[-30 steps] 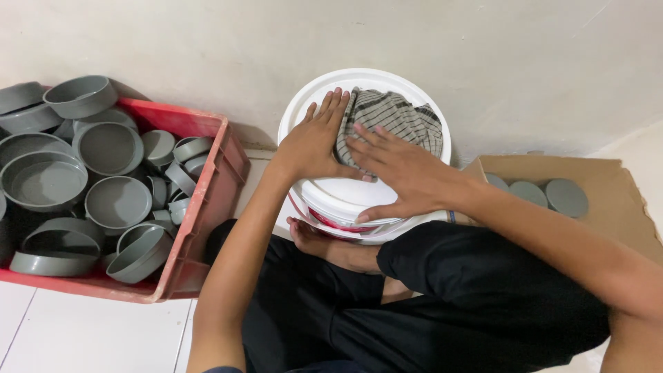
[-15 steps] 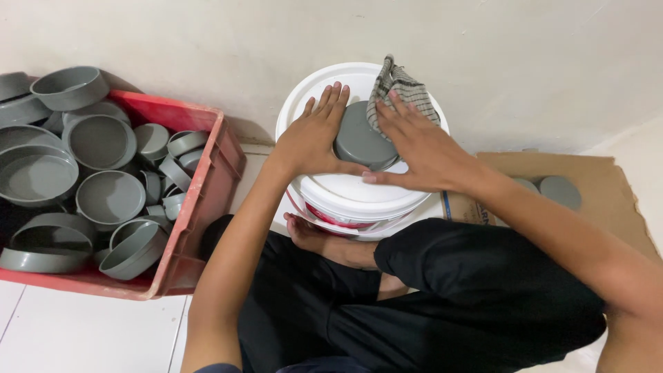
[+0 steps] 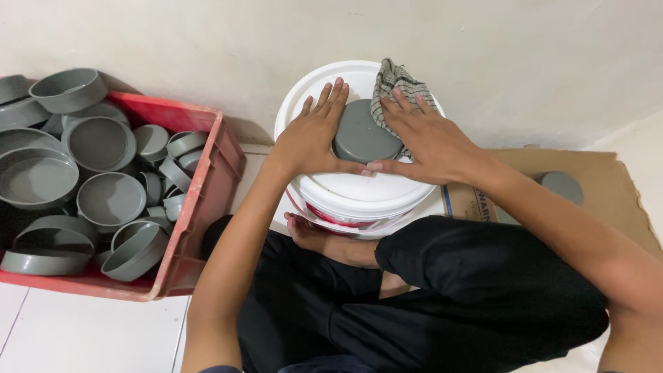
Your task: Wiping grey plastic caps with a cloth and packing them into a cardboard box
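Grey round cap (image 3: 362,138) sits flat on white bucket lid (image 3: 359,190), roughly mid-lid. Left hand (image 3: 311,138) on cap's left side, fingers spread and laid flat over edge, not pinching anything. Right hand (image 3: 425,141) on cap's right side, fingers flat on checked cloth (image 3: 394,83), thumb along cap's near rim; grip loose, more pressing than clamping. Cloth bunched at cap's far-right edge. Red crate (image 3: 200,200) left of bucket, packed with grey caps (image 3: 103,145). Cardboard (image 3: 608,186) right of bucket, one grey disc (image 3: 563,186) on it.
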